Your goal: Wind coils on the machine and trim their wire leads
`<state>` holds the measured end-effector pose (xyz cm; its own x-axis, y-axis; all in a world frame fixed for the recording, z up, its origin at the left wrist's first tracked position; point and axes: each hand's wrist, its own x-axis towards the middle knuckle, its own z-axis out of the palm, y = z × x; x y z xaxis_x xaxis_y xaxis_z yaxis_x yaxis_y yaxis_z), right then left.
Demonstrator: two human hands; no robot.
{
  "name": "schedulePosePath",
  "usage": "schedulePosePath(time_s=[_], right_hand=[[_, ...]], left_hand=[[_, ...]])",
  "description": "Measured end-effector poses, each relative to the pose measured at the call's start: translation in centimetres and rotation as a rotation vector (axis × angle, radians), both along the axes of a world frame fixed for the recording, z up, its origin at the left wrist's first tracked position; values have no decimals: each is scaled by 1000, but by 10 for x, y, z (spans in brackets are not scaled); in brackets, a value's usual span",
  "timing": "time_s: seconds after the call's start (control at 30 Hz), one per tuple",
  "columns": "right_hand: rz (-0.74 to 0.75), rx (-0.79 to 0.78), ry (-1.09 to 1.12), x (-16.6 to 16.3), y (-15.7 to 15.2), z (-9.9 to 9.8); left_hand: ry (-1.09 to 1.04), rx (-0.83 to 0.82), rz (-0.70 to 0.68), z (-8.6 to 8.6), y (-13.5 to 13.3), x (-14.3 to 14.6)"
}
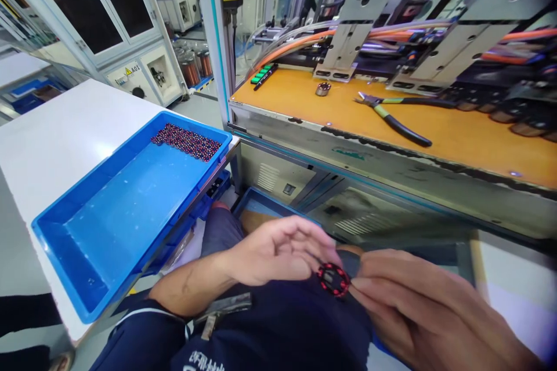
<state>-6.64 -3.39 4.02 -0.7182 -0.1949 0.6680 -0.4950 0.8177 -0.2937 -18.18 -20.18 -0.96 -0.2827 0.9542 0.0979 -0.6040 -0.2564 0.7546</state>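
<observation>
While your right fingers pinch one ring, left fingers curl open beside it; beyond them, parts fill only the tray's far end, likely early.

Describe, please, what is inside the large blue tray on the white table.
Many small red and black parts sit packed at the far end of the tray; the floor beneath them is hidden.

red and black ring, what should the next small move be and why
Probably close the left hand on the ring to steady it: the right hand seems to pinch only one edge, while the left curves loosely near the opposite edge.
</observation>
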Motion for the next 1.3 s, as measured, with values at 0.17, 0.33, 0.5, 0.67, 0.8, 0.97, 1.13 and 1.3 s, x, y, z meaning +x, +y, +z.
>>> schedulePosePath(time_s=[0.17, 0.33, 0.5, 0.67, 0.8, 0.97, 1.13, 1.3], right_hand=[[35, 8, 54, -4, 2, 3], [-111, -24, 101, -7, -1, 0], [-149, -151, 37, -7, -2, 1], [1, -153, 31, -7, 6, 3], [13, -145, 14, -5, 9, 3], [-144, -214, -7, -4, 4, 3], [-125, -287, -42, -5, 4, 3], [-20, -283, -56, -8, 9, 2]], left_hand=[[35, -18, -111, 2, 0, 1], [126, 71, 142, 11, 1, 2], [167, 184, 310, 14, 4, -2], [46, -49, 43, 12, 11, -4], [50, -61, -99, 8, 11, 0], [139, 30, 168, 9, 10, 2], [130, 85, 343, 13, 13, -2], [15, -77, 58, 9, 17, -4]])
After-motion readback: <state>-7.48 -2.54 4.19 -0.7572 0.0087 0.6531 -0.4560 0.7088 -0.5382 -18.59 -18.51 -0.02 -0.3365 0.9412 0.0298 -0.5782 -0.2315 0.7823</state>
